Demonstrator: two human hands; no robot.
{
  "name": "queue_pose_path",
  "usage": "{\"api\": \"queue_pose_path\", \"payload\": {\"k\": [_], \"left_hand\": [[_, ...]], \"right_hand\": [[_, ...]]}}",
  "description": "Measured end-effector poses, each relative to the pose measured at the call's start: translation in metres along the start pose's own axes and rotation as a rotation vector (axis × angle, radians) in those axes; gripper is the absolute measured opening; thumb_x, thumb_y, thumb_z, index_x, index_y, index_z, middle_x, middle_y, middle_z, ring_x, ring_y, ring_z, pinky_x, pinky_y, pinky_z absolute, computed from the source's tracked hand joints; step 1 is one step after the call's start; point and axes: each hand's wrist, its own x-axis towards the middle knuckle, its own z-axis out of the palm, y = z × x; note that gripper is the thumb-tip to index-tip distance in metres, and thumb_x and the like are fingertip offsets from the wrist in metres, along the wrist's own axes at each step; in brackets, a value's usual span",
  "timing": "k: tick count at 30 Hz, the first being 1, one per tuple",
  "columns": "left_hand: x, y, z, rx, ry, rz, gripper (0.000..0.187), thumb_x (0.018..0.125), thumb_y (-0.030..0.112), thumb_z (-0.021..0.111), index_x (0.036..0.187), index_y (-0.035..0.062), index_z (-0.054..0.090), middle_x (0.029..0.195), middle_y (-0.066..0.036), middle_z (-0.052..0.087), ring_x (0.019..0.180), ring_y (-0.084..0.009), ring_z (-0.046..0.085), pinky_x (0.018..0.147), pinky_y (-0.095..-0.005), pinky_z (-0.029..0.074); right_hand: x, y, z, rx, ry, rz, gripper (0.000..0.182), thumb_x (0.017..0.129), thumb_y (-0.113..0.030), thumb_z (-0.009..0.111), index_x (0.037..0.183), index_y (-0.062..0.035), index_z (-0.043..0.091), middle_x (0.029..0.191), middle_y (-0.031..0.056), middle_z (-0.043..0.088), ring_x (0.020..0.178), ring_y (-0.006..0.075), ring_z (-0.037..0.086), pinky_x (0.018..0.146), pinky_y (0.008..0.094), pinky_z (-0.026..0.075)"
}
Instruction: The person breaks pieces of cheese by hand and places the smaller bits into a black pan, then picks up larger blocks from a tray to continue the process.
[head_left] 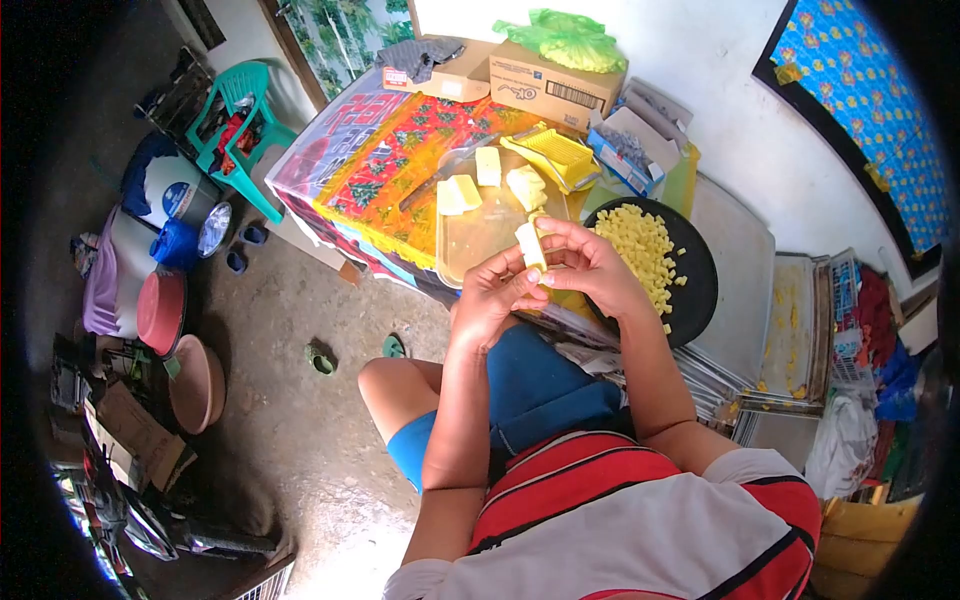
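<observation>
Between both hands is a pale yellow piece (530,246), long and soft-looking, held upright above the table's near edge. My left hand (492,300) grips it low on the left side, fingers closed. My right hand (592,268) pinches it from the right with thumb and fingers. Just beyond lies a translucent cutting board (475,245) bearing pale yellow blocks (458,195), another upright block (488,166) and a rough-shaped lump (525,187). At the right, a round black pan (700,290) contains many small yellow cubes (635,245).
A yellow ridged tray (553,157) leans behind the board. Cardboard boxes (555,88), a green plastic bag (562,40) and an opened blue-white box (628,150) line the table's back. Metal trays (720,230) stand right of the pan. A green chair (240,130) is at left.
</observation>
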Motion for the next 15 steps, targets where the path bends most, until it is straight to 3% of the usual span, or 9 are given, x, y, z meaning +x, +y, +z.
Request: {"api": "queue_pose_path", "payload": {"k": [15], "left_hand": [[-0.0032, -0.0019, -0.0026, 0.001, -0.016, 0.017, 0.041, 0.087, 0.009, 0.063, 0.127, 0.0037, 0.054, 0.103, -0.008, 0.065, 0.072, -0.0110, 0.062, 0.065, -0.0251, 0.056]], "right_hand": [[0.0013, 0.0071, -0.0034, -0.023, -0.015, -0.011, 0.063, 0.077, -0.001, 0.067, 0.135, -0.0022, 0.042, 0.110, 0.0066, 0.057, 0.099, 0.0139, 0.057, 0.086, 0.0275, 0.047]]}}
